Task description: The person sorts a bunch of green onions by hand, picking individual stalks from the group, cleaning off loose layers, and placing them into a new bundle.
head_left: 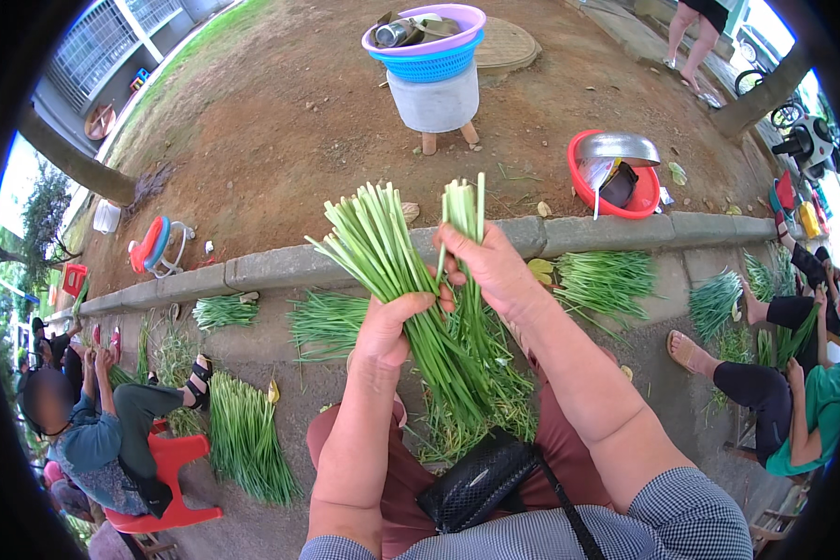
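My left hand [389, 327] is wrapped around a thick bunch of garlic chives [383, 247], its pale cut ends pointing up and away and its green leaves hanging toward my lap. Close beside it, my right hand [485, 266] grips a smaller bunch of chives [458, 207] between thumb and fingers, held nearly upright. The leaves of the two bunches come together below my hands. On the ground between my knees lies a loose heap of chive leaves and trimmings [509, 392], partly hidden by the held bunch. A black handbag [481, 481] rests on my lap.
A stone curb [280, 268] crosses ahead, with chive piles [607, 280] along it and another pile [245, 439] at left. Beyond stand a red basin [583, 191] and stacked baskets [429, 56] on a stool. Seated people work at left [103, 457] and right [812, 411].
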A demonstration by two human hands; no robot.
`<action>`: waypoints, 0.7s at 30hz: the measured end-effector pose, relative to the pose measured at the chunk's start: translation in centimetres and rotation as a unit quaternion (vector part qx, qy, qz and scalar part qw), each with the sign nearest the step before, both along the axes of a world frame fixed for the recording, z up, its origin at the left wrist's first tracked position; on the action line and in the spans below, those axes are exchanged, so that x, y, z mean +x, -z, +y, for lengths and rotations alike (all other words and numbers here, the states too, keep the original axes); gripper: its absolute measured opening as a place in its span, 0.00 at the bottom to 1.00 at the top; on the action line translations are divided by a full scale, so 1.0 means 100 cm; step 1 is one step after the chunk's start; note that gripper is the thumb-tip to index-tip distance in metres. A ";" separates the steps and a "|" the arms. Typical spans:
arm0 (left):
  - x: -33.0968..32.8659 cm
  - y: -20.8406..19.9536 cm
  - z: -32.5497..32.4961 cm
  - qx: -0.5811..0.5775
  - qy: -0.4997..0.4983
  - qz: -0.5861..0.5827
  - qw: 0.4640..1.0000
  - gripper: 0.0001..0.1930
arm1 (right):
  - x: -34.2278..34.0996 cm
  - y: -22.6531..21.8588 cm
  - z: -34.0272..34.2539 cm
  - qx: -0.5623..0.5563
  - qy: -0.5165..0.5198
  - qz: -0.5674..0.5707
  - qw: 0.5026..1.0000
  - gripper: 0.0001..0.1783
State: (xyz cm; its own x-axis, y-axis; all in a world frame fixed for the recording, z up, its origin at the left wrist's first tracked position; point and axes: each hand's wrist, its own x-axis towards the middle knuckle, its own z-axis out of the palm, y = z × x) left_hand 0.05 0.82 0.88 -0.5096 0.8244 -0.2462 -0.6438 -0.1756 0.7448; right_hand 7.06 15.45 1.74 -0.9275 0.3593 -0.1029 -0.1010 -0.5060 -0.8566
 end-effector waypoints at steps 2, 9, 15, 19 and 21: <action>-0.005 0.010 -0.002 -0.025 -0.024 0.006 0.999 0.14 | -0.001 -0.008 0.005 -0.009 0.052 0.015 0.999 0.11; -0.015 0.006 -0.009 -0.061 -0.110 0.041 0.991 0.10 | 0.017 -0.010 0.072 -0.069 0.159 0.082 0.981 0.12; -0.022 0.002 -0.013 -0.073 -0.086 0.092 0.989 0.10 | 0.012 -0.007 0.067 0.186 0.231 -0.110 0.949 0.15; -0.013 0.004 -0.012 -0.091 -0.062 0.099 0.989 0.11 | -0.005 -0.020 0.005 0.124 0.067 -0.100 0.985 0.20; -0.009 0.004 -0.008 -0.079 -0.049 0.079 0.993 0.13 | -0.007 -0.008 -0.005 0.088 0.026 -0.061 0.994 0.15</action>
